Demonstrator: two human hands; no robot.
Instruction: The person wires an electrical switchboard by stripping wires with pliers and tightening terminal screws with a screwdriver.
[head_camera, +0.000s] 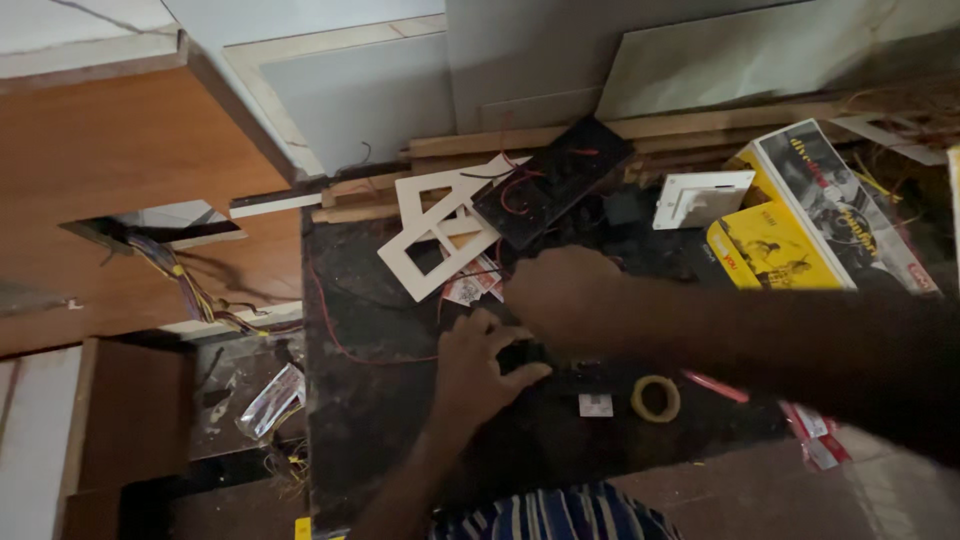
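Hands (487, 372) (562, 297) w/ fingers on black part (521, 354).

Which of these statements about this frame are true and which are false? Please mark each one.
1. The left hand touches a small dark part on the dark worktop. True.
2. A white frame plate with rectangular openings lies on the worktop. True.
3. The roll of yellow tape sits on the left hand's fingers. False: it lies flat on the worktop, apart from both hands.
4. The yellow and black box lies left of the white frame plate. False: it lies far to the right.
5. A bundle of coloured wires comes out of a cutout in the wooden panel. True.
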